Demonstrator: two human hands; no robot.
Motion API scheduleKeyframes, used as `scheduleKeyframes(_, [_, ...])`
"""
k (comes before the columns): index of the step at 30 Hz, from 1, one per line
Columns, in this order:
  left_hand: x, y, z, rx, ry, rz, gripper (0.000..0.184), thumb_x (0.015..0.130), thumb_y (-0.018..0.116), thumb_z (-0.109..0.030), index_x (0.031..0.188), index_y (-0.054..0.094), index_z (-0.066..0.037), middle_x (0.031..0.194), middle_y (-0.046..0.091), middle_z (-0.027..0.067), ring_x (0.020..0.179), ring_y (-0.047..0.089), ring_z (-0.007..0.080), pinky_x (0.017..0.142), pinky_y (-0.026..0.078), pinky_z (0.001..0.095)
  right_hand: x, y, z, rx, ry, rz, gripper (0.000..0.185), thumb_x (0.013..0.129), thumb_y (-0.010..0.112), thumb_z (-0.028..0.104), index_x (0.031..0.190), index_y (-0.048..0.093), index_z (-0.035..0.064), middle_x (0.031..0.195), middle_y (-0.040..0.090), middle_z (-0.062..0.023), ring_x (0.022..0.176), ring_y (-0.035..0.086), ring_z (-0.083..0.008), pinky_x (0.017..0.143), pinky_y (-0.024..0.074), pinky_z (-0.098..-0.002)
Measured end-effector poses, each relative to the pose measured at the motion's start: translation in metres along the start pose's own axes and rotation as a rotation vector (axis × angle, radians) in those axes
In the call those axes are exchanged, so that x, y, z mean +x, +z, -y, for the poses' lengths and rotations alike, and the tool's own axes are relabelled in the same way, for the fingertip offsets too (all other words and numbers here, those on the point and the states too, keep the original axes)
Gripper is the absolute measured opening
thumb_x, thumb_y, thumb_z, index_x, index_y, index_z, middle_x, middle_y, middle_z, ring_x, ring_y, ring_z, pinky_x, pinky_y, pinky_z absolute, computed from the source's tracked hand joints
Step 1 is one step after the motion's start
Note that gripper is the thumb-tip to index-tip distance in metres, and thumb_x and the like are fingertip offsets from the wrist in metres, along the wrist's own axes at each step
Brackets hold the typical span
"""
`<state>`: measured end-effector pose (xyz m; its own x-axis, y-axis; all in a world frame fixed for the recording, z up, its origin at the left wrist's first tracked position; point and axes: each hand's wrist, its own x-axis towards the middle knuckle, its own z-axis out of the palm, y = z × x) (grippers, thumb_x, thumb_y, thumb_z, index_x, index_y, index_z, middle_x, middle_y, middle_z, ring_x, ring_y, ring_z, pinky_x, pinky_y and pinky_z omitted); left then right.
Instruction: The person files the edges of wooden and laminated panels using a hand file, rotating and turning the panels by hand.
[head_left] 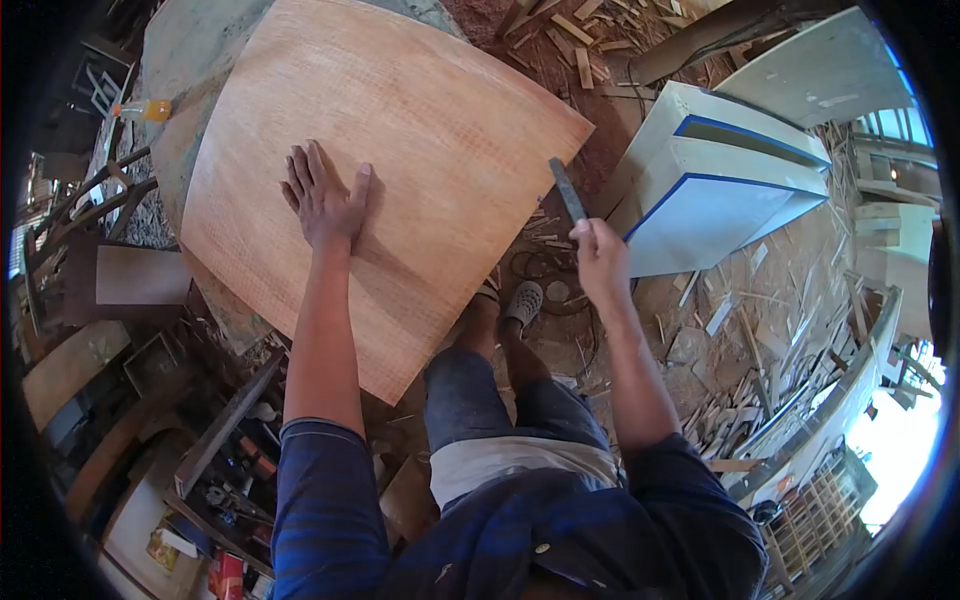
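A large sheet of reddish-brown plywood (430, 120) lies flat on a grey worktop (200, 45). Pressed on its face is my left hand (330, 205), palm down with the fingers spread. My right hand (602, 262) is closed around one end of a flat, dark grey file (568, 190). The file points up and away, its far end by the sheet's right edge near the corner. Whether it touches the edge, I cannot tell.
White cabinet pieces with blue edging (710, 210) stand on the floor to the right. Wood offcuts (725, 395) litter the ground. A bottle of orange liquid (145, 110) lies at the worktop's left. A wooden tool box (225, 430) sits at lower left.
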<state>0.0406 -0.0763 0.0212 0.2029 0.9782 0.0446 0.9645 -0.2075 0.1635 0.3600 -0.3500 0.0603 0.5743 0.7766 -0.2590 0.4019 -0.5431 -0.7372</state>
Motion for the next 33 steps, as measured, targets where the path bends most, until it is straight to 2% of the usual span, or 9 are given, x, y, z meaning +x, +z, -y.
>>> scheduleKeyframes(10, [0.001,0.003,0.001,0.013,0.007,-0.010,0.111,0.096,0.060,-0.079,0.177,0.025,-0.012,0.184,0.021,0.0192,0.172,0.014,0.0354,0.138,0.008,0.0578,-0.013,0.007,0.004,0.039,0.106,0.005,0.039,0.116,0.057,0.035,0.104,0.075,0.0022,0.087,0.075,-0.0253,0.083,0.073,-0.0497,0.074,0.0564,-0.0557])
scheduleKeyframes(14, [-0.002,0.005,0.002,-0.011,0.019,-0.028,0.113,0.095,0.060,-0.080,0.177,0.026,-0.010,0.184,0.021,0.0202,0.172,0.013,0.0358,0.139,0.008,0.0578,0.003,0.057,0.032,-0.128,-0.054,0.014,0.041,0.115,0.058,0.035,0.104,0.075,0.0002,0.089,0.075,-0.0262,0.085,0.072,-0.0499,0.076,0.0571,-0.0565])
scheduleKeyframes(17, [-0.002,0.002,0.001,-0.011,0.014,-0.022,0.112,0.095,0.060,-0.080,0.176,0.027,-0.010,0.183,0.022,0.0208,0.172,0.014,0.0363,0.138,0.008,0.0580,-0.005,0.040,0.022,-0.006,0.045,0.140,0.039,0.116,0.058,0.036,0.111,0.075,0.0010,0.082,0.076,-0.0187,0.077,0.075,-0.0419,0.071,0.0576,-0.0489])
scheduleKeyframes(19, [0.000,-0.003,-0.003,-0.024,0.015,-0.020,0.112,0.095,0.061,-0.079,0.176,0.027,-0.009,0.183,0.022,0.0206,0.172,0.015,0.0364,0.138,0.009,0.0582,-0.035,-0.008,0.035,0.480,0.430,0.286,0.035,0.117,0.056,0.034,0.122,0.074,0.0034,0.077,0.072,-0.0082,0.070,0.074,-0.0266,0.067,0.0565,-0.0372])
scheduleKeyframes(21, [-0.003,-0.004,0.000,-0.030,0.008,-0.024,0.112,0.095,0.061,-0.079,0.176,0.027,-0.009,0.184,0.022,0.0204,0.171,0.015,0.0365,0.138,0.009,0.0582,-0.080,-0.028,0.028,0.753,0.449,0.155,0.035,0.119,0.053,0.030,0.139,0.067,0.0057,0.084,0.069,-0.0041,0.075,0.071,-0.0157,0.068,0.0546,-0.0298])
scheduleKeyframes(23, [-0.003,-0.002,0.000,-0.046,0.028,-0.036,0.112,0.095,0.062,-0.078,0.176,0.027,-0.009,0.184,0.022,0.0201,0.171,0.015,0.0365,0.138,0.009,0.0580,-0.133,-0.037,-0.026,0.912,0.469,0.352,0.041,0.119,0.053,0.030,0.149,0.059,0.0038,0.093,0.072,-0.0091,0.084,0.073,-0.0190,0.071,0.0571,-0.0335])
scheduleKeyframes(26, [-0.004,-0.004,-0.002,-0.055,0.018,-0.033,0.111,0.096,0.064,-0.076,0.176,0.027,-0.009,0.183,0.023,0.0202,0.171,0.015,0.0364,0.138,0.008,0.0578,-0.183,-0.050,-0.059,0.652,0.650,0.537,0.045,0.120,0.053,0.032,0.152,0.056,0.0011,0.099,0.073,-0.0098,0.092,0.074,-0.0205,0.073,0.0578,-0.0350])
scheduleKeyframes(29, [-0.005,-0.003,-0.001,-0.069,0.024,-0.029,0.110,0.096,0.064,-0.076,0.176,0.027,-0.009,0.183,0.023,0.0211,0.171,0.015,0.0364,0.138,0.008,0.0578,-0.161,-0.067,0.012,0.895,0.479,0.264,0.045,0.119,0.055,0.033,0.149,0.059,-0.0008,0.092,0.072,-0.0089,0.085,0.073,-0.0200,0.071,0.0572,-0.0346])
scheduleKeyframes(33, [-0.005,-0.001,-0.002,-0.031,0.032,-0.055,0.104,0.100,0.061,-0.074,0.177,0.027,-0.013,0.184,0.023,0.0183,0.171,0.017,0.0352,0.138,0.011,0.0570,-0.179,-0.043,-0.045,0.701,0.409,0.413,0.044,0.120,0.054,0.034,0.146,0.061,-0.0005,0.085,0.069,-0.0054,0.074,0.070,-0.0154,0.066,0.0543,-0.0320])
